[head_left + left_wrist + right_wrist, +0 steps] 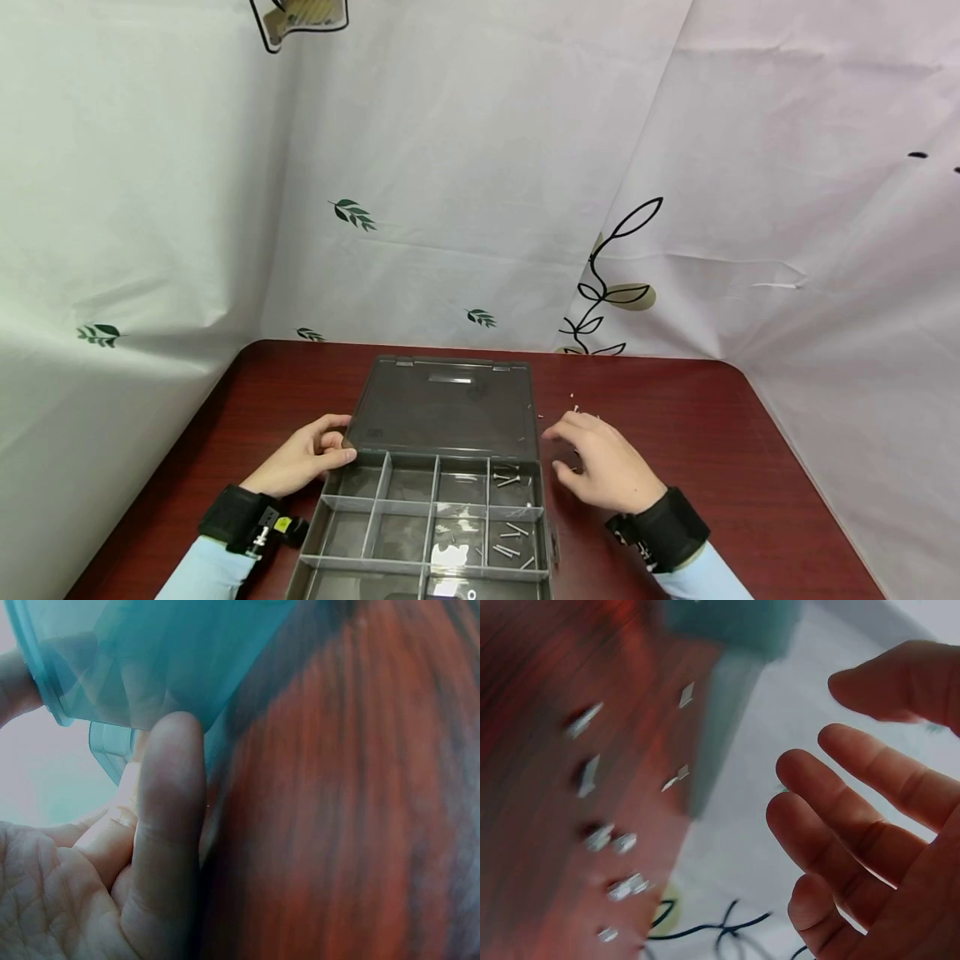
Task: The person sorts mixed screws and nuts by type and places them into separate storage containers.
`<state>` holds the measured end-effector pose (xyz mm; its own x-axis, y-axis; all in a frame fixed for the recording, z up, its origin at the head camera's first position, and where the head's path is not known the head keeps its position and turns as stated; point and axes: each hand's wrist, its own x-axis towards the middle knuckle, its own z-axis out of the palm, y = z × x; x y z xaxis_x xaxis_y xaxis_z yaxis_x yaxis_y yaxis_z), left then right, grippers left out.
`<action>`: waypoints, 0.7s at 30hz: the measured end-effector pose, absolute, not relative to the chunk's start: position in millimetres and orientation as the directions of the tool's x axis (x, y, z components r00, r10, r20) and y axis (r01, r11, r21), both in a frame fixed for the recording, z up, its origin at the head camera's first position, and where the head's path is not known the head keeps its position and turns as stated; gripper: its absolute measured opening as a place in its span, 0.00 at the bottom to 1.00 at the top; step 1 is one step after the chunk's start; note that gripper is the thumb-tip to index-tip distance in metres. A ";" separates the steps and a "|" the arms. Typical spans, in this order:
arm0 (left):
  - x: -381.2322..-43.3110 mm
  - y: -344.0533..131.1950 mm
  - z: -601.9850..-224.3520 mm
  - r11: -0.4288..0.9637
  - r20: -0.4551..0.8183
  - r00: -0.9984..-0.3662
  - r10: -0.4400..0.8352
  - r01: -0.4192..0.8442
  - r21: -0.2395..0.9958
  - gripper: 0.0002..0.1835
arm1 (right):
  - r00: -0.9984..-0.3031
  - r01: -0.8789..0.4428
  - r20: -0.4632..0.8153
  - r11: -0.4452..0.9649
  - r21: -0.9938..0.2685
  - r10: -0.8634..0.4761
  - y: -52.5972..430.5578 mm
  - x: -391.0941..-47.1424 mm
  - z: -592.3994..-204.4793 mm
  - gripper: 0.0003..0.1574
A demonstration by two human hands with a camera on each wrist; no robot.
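Note:
A grey see-through organizer box lies on the table, its lid folded back flat towards the far side. My left hand holds the box's left edge near the hinge, with the thumb against the plastic. To the right of the box, my right hand hovers over the table with fingers spread and relaxed, holding nothing. Several small metal pieces lie loose on the tabletop in the right wrist view, blurred. Screws lie in the far right compartment, and more screws in the compartment nearer me.
The dark red table has rounded far corners. A white cloth printed with leaves hangs behind and beside it. The box's near end runs out of the head view at the bottom.

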<state>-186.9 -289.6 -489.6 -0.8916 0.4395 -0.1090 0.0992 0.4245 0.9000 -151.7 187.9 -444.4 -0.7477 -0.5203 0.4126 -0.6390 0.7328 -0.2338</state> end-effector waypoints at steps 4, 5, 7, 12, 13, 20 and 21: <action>-187.1 -289.2 -489.6 0.430 -0.106 -0.896 0.432 0.101 0.897 0.41 | -0.781 -0.601 0.374 0.766 -0.230 -0.500 200.5 -155.5 -455.4 0.16; -187.1 -288.9 -489.4 0.436 -0.105 -0.897 0.429 0.103 0.894 0.41 | -0.787 -0.595 0.361 0.770 -0.230 -0.500 202.5 -156.1 -458.0 0.16; -187.2 -288.2 -489.1 0.447 -0.105 -0.902 0.418 0.104 0.888 0.40 | -0.795 -0.587 0.343 0.777 -0.226 -0.501 205.6 -156.9 -463.7 0.14; -187.2 -287.0 -488.6 0.462 -0.108 -0.908 0.404 0.101 0.881 0.40 | -0.803 -0.579 0.315 0.787 -0.213 -0.506 208.4 -157.3 -475.5 0.13; -187.2 -287.0 -488.7 0.467 -0.108 -0.908 0.404 0.103 0.878 0.40 | -0.804 -0.579 0.311 0.788 -0.211 -0.507 208.3 -157.3 -477.1 0.12; -187.4 -288.0 -489.6 0.463 -0.110 -0.904 0.413 0.105 0.880 0.40 | -0.813 -0.567 0.294 0.797 -0.205 -0.503 206.0 -156.5 -481.2 0.11; -187.5 -288.3 -489.7 0.464 -0.112 -0.904 0.413 0.103 0.880 0.40 | -0.812 -0.567 0.297 0.798 -0.201 -0.502 205.8 -156.6 -481.5 0.11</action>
